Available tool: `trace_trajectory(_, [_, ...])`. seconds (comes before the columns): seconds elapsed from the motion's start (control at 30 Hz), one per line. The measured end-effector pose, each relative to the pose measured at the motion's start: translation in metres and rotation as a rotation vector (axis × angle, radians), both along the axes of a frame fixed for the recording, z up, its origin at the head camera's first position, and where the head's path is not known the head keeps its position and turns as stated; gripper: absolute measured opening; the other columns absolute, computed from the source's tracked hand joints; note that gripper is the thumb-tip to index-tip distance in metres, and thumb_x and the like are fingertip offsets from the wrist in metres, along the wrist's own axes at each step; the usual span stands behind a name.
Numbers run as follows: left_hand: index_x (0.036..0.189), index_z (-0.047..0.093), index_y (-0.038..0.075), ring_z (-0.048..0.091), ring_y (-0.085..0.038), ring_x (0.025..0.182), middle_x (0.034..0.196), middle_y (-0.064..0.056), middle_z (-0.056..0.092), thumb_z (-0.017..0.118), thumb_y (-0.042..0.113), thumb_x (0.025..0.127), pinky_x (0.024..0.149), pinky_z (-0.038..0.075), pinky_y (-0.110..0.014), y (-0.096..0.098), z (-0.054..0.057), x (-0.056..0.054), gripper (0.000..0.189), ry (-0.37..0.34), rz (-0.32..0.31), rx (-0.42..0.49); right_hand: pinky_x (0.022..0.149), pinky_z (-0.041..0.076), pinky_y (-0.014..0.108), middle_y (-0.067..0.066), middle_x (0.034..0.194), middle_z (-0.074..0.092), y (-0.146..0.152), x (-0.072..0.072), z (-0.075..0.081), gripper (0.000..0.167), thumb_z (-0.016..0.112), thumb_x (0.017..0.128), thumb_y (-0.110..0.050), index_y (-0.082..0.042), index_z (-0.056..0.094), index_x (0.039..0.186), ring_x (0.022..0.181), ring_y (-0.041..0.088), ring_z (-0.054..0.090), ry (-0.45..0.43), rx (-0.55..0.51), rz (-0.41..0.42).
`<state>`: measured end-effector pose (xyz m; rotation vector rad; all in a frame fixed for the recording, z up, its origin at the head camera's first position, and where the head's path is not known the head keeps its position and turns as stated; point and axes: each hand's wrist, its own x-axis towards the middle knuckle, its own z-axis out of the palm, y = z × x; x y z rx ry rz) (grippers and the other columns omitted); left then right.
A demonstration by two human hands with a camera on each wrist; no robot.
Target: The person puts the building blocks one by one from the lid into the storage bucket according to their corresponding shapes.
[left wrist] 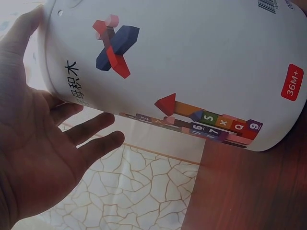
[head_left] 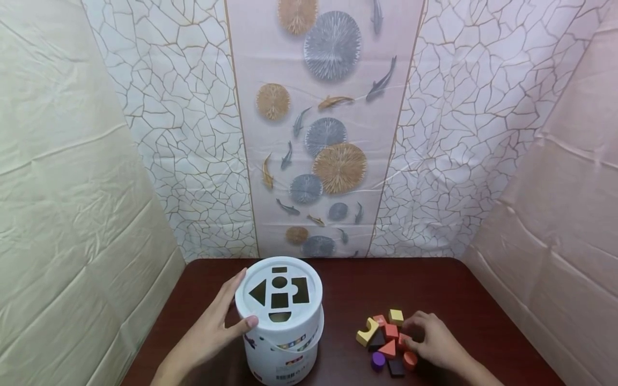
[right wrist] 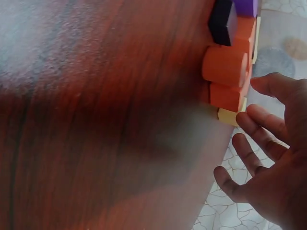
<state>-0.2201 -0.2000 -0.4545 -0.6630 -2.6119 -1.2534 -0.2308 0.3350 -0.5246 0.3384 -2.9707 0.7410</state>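
A white bucket [head_left: 258, 351] with printed toy blocks stands upright on the table. Its white lid [head_left: 300, 315] has several shaped holes. My left hand [head_left: 210, 327] rests against the bucket's left side, thumb on the lid's rim and fingers spread. To the right lies a pile of small blocks, among them a yellow arch block [head_left: 368, 332], a red triangular block [head_left: 388, 349], a purple cylinder [head_left: 378, 361] and an orange cylinder [right wrist: 223, 66]. At the pile's right edge, my right hand [head_left: 434, 339] has its fingers parted beside a red block [right wrist: 225, 97]; contact is unclear.
The dark red wooden table [head_left: 347, 284] has rounded back corners. Behind it hangs a patterned cloth [head_left: 309, 214] with fish and round motifs, and beige quilted sheets [head_left: 63, 214] flank both sides. A white handle [head_left: 319, 327] hangs against the bucket's side.
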Motion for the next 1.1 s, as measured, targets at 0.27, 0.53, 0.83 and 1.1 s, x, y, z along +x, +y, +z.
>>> trace_trajectory(0.27, [0.177, 0.016, 0.043, 0.035, -0.045, 0.163, 0.181, -0.006, 0.029, 0.082, 0.045, 0.100, 0.117, 0.042, -0.081, 0.001, -0.001, 0.001, 0.101, 0.006, 0.006, -0.009, 0.076, 0.054, 0.050, -0.009, 0.102, 0.069, -0.003, -0.004, -0.002, 0.016, 0.093, 0.088, -0.027, -0.023, 0.080, 0.096, 0.095, 0.015, 0.057, -0.072, 0.021, -0.014])
trace_trajectory(0.53, [0.177, 0.017, 0.041, 0.038, -0.043, 0.162, 0.180, -0.006, 0.030, 0.082, 0.044, 0.099, 0.118, 0.043, -0.079, 0.001, -0.001, 0.001, 0.102, 0.021, 0.006, -0.002, 0.070, 0.048, 0.064, -0.008, 0.097, 0.068, 0.000, -0.009, -0.010, 0.019, 0.095, 0.084, -0.032, -0.025, 0.078, 0.091, 0.089, 0.016, 0.055, -0.066, 0.042, -0.002])
trace_trajectory(0.83, [0.176, 0.016, 0.044, 0.037, -0.041, 0.163, 0.181, -0.003, 0.029, 0.082, 0.046, 0.100, 0.119, 0.042, -0.078, 0.000, -0.003, 0.000, 0.101, -0.007, 0.013, 0.008, 0.074, 0.048, 0.056, -0.012, 0.092, 0.065, -0.010, -0.007, -0.001, 0.024, 0.097, 0.080, -0.028, -0.026, 0.076, 0.091, 0.092, 0.016, 0.058, -0.092, 0.071, -0.049])
trace_trajectory(1.1, [0.176, 0.017, 0.044, 0.039, -0.041, 0.162, 0.181, -0.002, 0.029, 0.083, 0.044, 0.099, 0.119, 0.044, -0.077, -0.001, -0.002, 0.000, 0.101, -0.001, 0.008, 0.014, 0.070, 0.045, 0.046, -0.012, 0.091, 0.064, -0.009, -0.008, 0.014, 0.025, 0.097, 0.078, -0.034, -0.028, 0.075, 0.088, 0.089, 0.012, 0.054, 0.000, 0.170, -0.059])
